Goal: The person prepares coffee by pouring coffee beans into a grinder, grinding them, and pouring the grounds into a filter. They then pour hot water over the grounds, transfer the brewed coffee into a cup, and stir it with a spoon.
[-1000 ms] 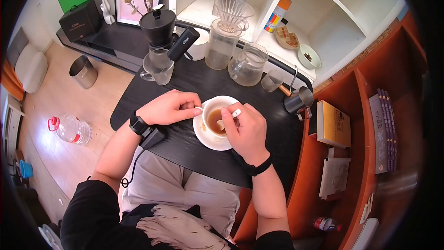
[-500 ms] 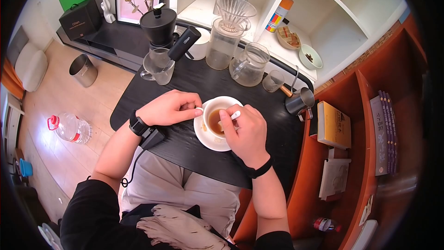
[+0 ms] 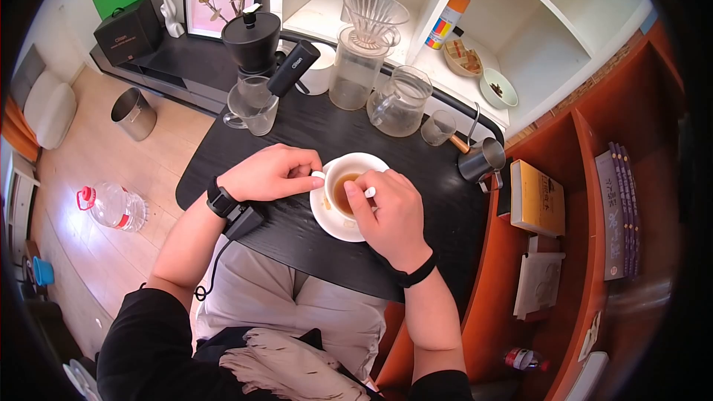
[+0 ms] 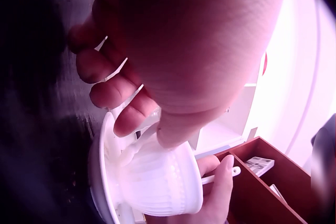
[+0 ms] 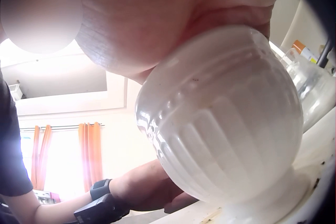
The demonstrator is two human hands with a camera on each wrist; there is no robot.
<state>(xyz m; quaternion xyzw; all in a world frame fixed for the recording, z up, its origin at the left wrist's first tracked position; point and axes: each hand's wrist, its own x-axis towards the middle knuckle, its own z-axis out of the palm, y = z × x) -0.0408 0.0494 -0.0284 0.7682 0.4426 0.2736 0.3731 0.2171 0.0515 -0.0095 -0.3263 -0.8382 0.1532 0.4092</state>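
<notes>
A white cup (image 3: 332, 188) of brown liquid stands on a white saucer (image 3: 324, 221) on the black table. My left hand (image 3: 275, 172) pinches the cup's handle between thumb and fingers; the left wrist view shows this hand (image 4: 184, 50) above the ribbed cup (image 4: 160, 179). Over the cup's right side, my right hand (image 3: 391, 215) pinches a white spoon (image 3: 370, 192), whose lower end is hidden. In the right wrist view the cup (image 5: 226, 119) fills the middle, below the right hand (image 5: 157, 14).
Behind the cup stand a black grinder (image 3: 251, 43), a glass mug (image 3: 252, 108), a glass dripper (image 3: 375, 18) on a glass vessel, a glass pot (image 3: 399, 104), a small glass (image 3: 438, 128) and a metal pitcher (image 3: 481, 160). A bookshelf (image 3: 512, 141) borders the right side.
My right hand has shifted slightly left over the cup with the spoon, and the spoon's handle end has moved left and down. The left hand stays on the cup's handle.
</notes>
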